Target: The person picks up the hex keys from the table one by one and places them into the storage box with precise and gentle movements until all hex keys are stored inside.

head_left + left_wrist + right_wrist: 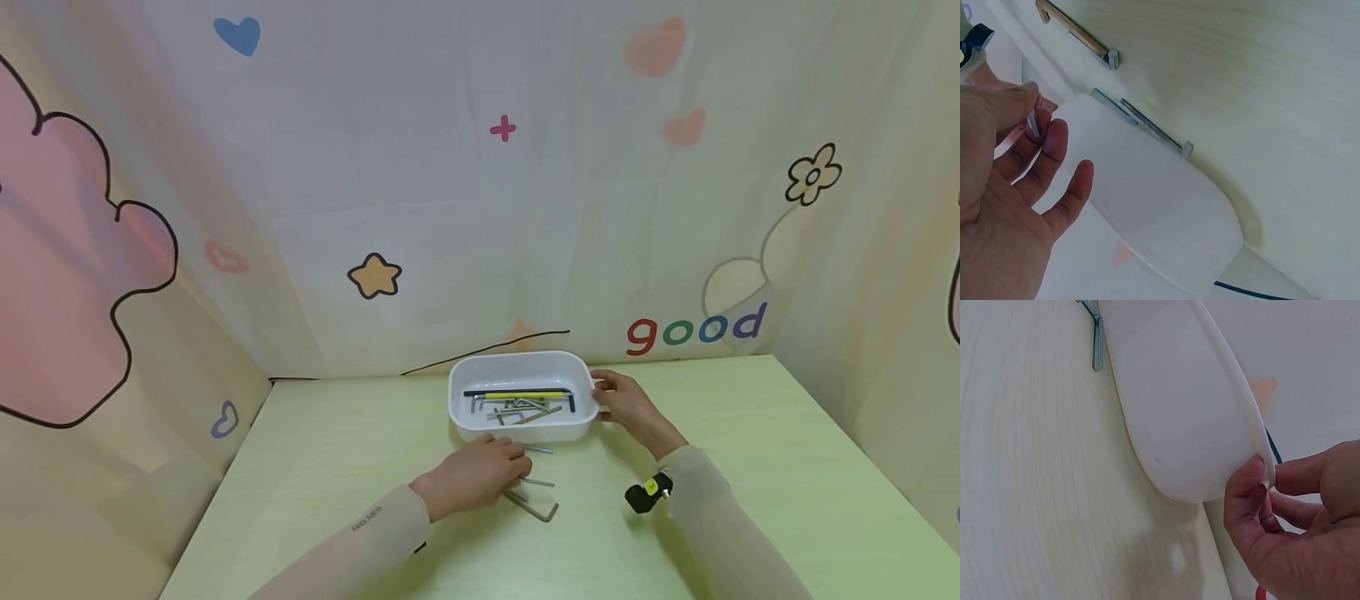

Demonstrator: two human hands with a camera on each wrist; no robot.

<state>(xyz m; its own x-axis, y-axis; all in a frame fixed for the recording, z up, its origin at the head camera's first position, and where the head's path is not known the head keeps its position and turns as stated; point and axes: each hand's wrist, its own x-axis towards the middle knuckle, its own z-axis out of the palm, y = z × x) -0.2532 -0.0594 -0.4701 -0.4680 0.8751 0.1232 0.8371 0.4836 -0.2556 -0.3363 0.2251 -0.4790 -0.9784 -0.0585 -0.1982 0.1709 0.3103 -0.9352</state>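
A white plastic tub (pixel 555 432) stands at the back of the table. Several hex keys lie inside it, among them a long black one and a yellow one (pixel 525 396). My right hand (pixel 630 408) grips the tub's right end, thumb and fingers pinching the rim (pixel 1263 434). In front of the tub, my left hand (pixel 476 473) pinches a small grey hex key (pixel 1034 123) between thumb and index finger, the other fingers loosely spread. On the table beneath it lie a bronze hex key (pixel 534 509) and several grey ones (pixel 1154 127), partly hidden by this hand in the head view.
The pale wood-look table (pixel 337 450) ends at a printed curtain (pixel 450 208) close behind the tub. More curtain hangs along both sides. A small black camera (pixel 647 493) is strapped at the right wrist.
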